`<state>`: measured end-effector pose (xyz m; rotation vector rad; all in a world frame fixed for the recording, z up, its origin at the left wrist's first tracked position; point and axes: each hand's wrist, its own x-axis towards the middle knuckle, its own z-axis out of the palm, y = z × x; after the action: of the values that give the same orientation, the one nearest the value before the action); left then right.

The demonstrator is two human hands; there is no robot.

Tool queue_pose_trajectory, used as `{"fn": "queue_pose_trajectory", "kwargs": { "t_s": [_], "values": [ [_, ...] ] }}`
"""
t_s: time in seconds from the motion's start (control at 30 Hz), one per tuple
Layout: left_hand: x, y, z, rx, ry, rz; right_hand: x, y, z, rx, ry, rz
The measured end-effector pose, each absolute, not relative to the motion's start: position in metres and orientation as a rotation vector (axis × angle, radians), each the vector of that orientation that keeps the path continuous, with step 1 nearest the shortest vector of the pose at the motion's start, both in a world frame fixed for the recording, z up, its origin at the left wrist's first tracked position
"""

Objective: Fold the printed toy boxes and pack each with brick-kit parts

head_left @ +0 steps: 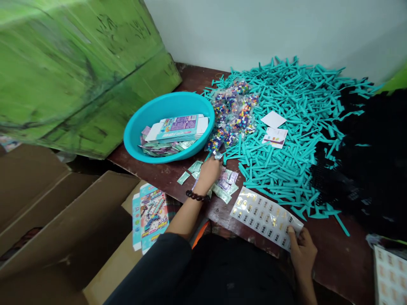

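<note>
My left hand (pixel 209 173), with a dark beaded bracelet at the wrist, is closed at the near end of the clear bags of colourful beads (pixel 233 112). Its fingers curl at a clear plastic corner of one bag (pixel 217 139), and the fingertips are partly hidden. Under and around that hand lie small green and purple sachets (pixel 222 189). Between thumb and fingers, my right hand (pixel 302 246) grips the right end of a sticker sheet (pixel 265 217), printed with rows of small gold and black labels. The sheet slants across the table's front edge.
A blue basin (pixel 130 137) holds flat printed boxes (pixel 178 127) and more sachets. Turquoise plastic hammer-shaped pieces (pixel 286 161) form a large pile, with two cards (pixel 274 137) on top. Black parts (pixel 372 161) heap at right. Open cartons (pixel 104 228) and a printed box (pixel 152 216) stand left.
</note>
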<state>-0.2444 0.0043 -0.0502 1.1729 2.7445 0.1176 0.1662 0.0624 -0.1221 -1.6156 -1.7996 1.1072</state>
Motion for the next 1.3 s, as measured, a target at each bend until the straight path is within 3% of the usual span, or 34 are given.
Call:
{"fn": "queue_pose_trajectory", "kwargs": {
  "t_s": [0.93, 1.3],
  "values": [
    [-0.285, 0.022, -0.094, 1.559, 2.483, 0.579, 0.165, 0.061, -0.12, -1.627, -1.782, 1.099],
    [-0.271, 0.005, -0.072, 1.485, 2.579, 0.809, 0.164, 0.062, -0.121, -1.648, -1.737, 1.12]
  ]
}}
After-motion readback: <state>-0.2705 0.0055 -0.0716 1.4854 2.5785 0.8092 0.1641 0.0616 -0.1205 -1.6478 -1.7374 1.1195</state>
